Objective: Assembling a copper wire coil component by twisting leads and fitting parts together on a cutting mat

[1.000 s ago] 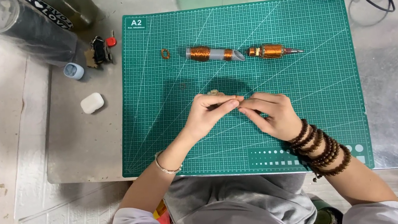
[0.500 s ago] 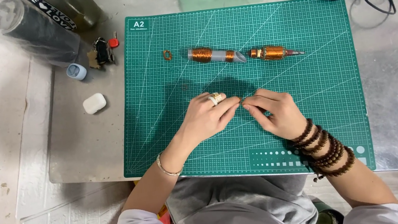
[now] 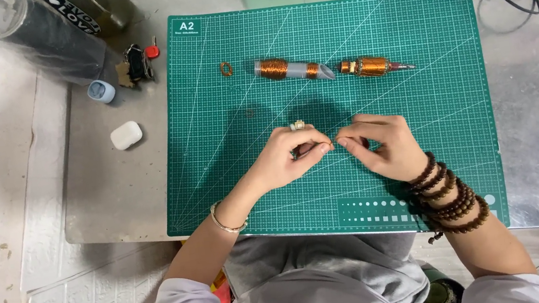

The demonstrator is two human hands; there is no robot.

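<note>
Where the two hands meet over the middle of the green cutting mat (image 3: 405,32), the person's fingertips come together on something very small, too small to name with certainty; it looks like a short bit of fine copper-coloured wire or a tiny part. The left hand (image 3: 291,159) reaches in from seven o'clock, the right hand (image 3: 382,148) from four o'clock, and the pinched bit sits between them, at about three o'clock from the left hand and nine o'clock from the right. Neither hand is clearly nearer; both touch it at their tips. If the bit has a long axis, it seems to run nine to three, from one pinch to the other.

The left thumb and forefinger are pressed together on the small piece, the remaining fingers curled under, a ring showing on one of them. The right thumb and forefinger are likewise closed to a fine pinch facing the left, with a stack of dark wooden bead bracelets (image 3: 449,194) on that wrist and a thin bangle (image 3: 227,222) on the other.

At twelve o'clock from the hands, well apart, lie a clear tube wound with copper wire (image 3: 290,69) and a shorter copper-wound rotor (image 3: 369,66), end to end along nine to three, with a small copper ring (image 3: 226,69) at their nine o'clock end. Off the mat at ten o'clock rests a white earbud case (image 3: 125,135).
</note>
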